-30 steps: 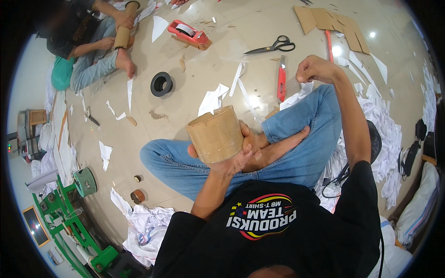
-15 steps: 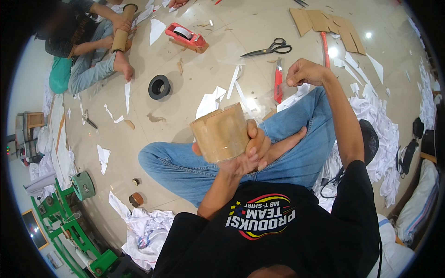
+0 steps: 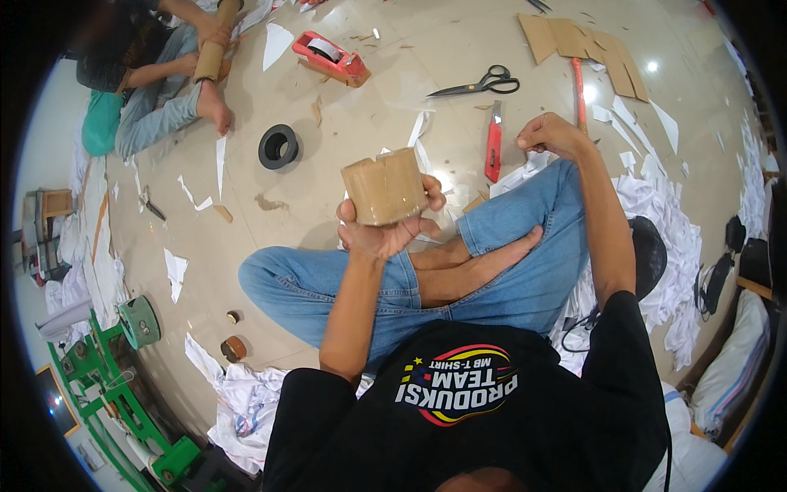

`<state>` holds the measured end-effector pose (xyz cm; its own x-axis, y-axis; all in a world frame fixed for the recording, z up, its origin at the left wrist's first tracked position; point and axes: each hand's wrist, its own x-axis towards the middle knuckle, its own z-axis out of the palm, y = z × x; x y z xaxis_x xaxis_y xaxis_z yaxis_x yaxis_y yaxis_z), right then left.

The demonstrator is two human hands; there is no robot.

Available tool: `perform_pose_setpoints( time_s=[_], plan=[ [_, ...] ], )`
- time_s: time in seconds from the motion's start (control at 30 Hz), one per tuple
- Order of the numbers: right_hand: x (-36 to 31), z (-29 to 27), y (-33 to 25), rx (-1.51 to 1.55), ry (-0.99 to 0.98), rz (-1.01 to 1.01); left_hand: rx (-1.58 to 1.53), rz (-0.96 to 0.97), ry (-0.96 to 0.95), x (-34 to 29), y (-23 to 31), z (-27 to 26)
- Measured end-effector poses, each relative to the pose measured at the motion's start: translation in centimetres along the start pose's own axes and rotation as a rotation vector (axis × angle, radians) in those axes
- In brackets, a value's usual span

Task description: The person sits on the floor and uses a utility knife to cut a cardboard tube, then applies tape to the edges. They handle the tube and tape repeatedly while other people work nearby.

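My left hand (image 3: pixel 385 234) is raised above my lap, its fingers wrapped round a short, wide brown cardboard tube (image 3: pixel 384 187). The tube's top edge is uneven, and a shiny clear layer shows along its lower edge. Off to the right, over my raised knee, my right hand (image 3: pixel 553 135) is closed in a pinch, apart from the tube. Whatever lies between its fingertips is too small to make out. Close by that hand, a red utility knife (image 3: pixel 493 148) rests on the floor, with black scissors (image 3: pixel 484 84) beyond it.
A red tape dispenser (image 3: pixel 332 57), a black ring-shaped spool (image 3: pixel 279 148) and flat cardboard pieces (image 3: pixel 582 49) lie on the floor among paper scraps. Another person (image 3: pixel 156 66) sits at far left, holding a long cardboard tube (image 3: pixel 215 51). White cloth (image 3: pixel 656 246) is heaped right; a green machine (image 3: pixel 115 394) stands left.
My left hand has moved the cardboard tube up and slightly left, away from my lap. My right hand has shifted slightly right, still pinched. The clear strip near its fingers no longer shows.
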<state>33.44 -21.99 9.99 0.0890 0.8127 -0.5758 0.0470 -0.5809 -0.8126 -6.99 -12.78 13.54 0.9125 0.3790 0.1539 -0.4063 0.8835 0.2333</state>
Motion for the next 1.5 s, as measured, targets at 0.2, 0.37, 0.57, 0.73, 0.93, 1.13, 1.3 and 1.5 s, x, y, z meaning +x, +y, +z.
perform_pose_setpoints(
  time_s=[0.2,0.37,0.57,0.73,0.93,1.13,1.3,1.5],
  plan=[
    [0.7,-0.5,1.1,0.008,0.052,0.004,0.102,0.040,0.150,0.9,1.7,-3.0],
    [0.7,-1.8,1.5,-0.008,0.077,0.038,0.311,0.074,0.392,1.0,4.9,-6.5],
    [0.3,-1.3,1.8,-0.041,0.154,0.137,0.793,0.004,0.738,3.0,9.2,-11.4],
    [0.4,-0.6,1.4,-0.067,0.163,0.150,1.300,-0.004,0.813,4.3,10.4,-13.8],
    [0.8,0.5,1.5,-0.068,0.129,0.134,2.030,-0.074,1.049,5.1,9.2,-11.3],
    [0.0,3.4,0.4,-0.005,0.093,0.078,2.434,0.437,1.032,4.1,9.6,-11.3],
    [-0.4,5.0,0.0,0.047,0.080,0.039,2.549,0.464,0.871,5.8,4.5,-9.3],
    [-1.8,8.2,-2.3,0.126,0.144,-0.014,2.604,0.331,0.996,5.9,5.8,-10.8]
  ],
)
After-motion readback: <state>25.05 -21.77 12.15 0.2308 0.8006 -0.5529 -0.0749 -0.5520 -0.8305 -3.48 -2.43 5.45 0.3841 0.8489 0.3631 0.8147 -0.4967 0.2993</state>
